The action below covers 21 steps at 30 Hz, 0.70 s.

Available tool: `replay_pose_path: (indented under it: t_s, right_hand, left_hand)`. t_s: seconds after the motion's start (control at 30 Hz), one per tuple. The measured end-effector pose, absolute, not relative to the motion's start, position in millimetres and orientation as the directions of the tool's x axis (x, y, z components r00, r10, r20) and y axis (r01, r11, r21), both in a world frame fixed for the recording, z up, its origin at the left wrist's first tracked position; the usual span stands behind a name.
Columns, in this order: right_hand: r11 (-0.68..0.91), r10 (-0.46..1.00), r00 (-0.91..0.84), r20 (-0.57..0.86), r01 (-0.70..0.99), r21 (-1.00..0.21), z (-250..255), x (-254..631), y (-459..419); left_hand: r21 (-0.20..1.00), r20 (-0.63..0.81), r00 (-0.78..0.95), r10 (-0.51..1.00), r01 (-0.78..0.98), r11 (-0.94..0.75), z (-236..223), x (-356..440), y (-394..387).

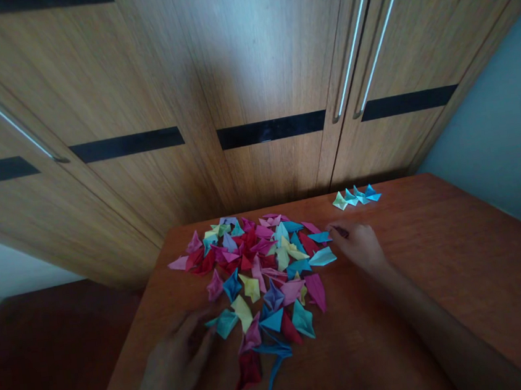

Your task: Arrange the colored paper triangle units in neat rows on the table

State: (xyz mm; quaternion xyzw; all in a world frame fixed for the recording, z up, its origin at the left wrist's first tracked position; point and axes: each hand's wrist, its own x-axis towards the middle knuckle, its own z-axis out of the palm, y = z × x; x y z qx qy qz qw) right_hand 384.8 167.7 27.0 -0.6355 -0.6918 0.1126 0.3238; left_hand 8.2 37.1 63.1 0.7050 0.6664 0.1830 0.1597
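Note:
A loose heap of folded paper origami pieces (pixel 266 247) in pink, red, blue, teal, yellow and purple covers the middle of the table. My left hand (pixel 178 359), slightly blurred, is at the heap's near left side. Its thumb and fingers are apart, with the tips at a teal origami piece (pixel 227 324); a firm hold does not show. On the heap's right edge, my right hand (pixel 361 246) has its fingers curled together at the end of a blue origami piece (pixel 319 237). A light blue origami piece (pixel 323 256) lies just below those fingertips.
Several green to blue origami pieces (pixel 352 197) stand in a short row near the table's back edge, right of the heap. The brown table (pixel 434 251) meets a wooden wardrobe (pixel 268 175) with long metal handles. A pale wall (pixel 496 133) is on the right.

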Motion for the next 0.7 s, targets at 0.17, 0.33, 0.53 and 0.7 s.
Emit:
replay_pose_path:
  t_s: [0.17, 0.33, 0.53, 0.7]
  right_hand:
    - [0.192, 0.95, 0.017, 0.313, 0.758, -0.623, 26.1, 384.5, 165.1]
    - [0.234, 0.948, -0.004, 0.318, 0.685, -0.69, 29.3, 383.2, 163.2]
    - [0.327, 0.933, -0.074, 0.352, 0.584, -0.743, 35.1, 367.7, 159.0]
    - [0.386, 0.919, -0.13, 0.371, 0.48, -0.788, 44.0, 355.0, 149.7]
  left_hand:
    - [0.463, 0.066, -0.009, 0.998, 0.886, -0.023, 51.1, 3.4, 35.0]
    - [0.49, 0.168, -0.135, 0.977, 0.871, 0.036, 73.2, 5.9, 34.0]
    - [0.457, 0.437, 0.012, 0.899, 0.858, -0.233, 96.4, 30.5, 68.6]
    - [0.475, 0.485, 0.2, 0.852, 0.757, -0.448, 102.3, 79.7, 113.4]
